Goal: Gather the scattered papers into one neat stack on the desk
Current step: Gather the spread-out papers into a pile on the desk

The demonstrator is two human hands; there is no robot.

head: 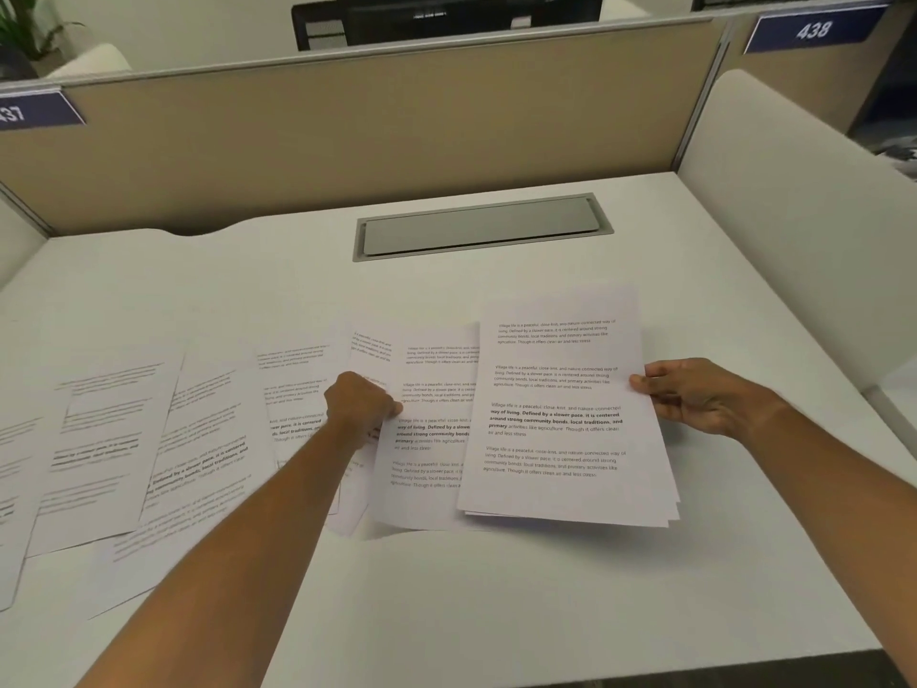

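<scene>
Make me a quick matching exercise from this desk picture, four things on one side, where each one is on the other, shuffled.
1. small stack of sheets
2. single sheet
3. loose papers
4. grey cable cover

A. spread over the desk's left side
B. set into the desk near the partition
C. held in the right hand
D. pinched by the left hand

Pairs: 1-C, 2-D, 3-A, 4-B

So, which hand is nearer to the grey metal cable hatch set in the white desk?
Left, though narrowly. The left hand grips a printed paper sheet just below the hatch's left end; the right hand holds the paper stack further right.
</scene>
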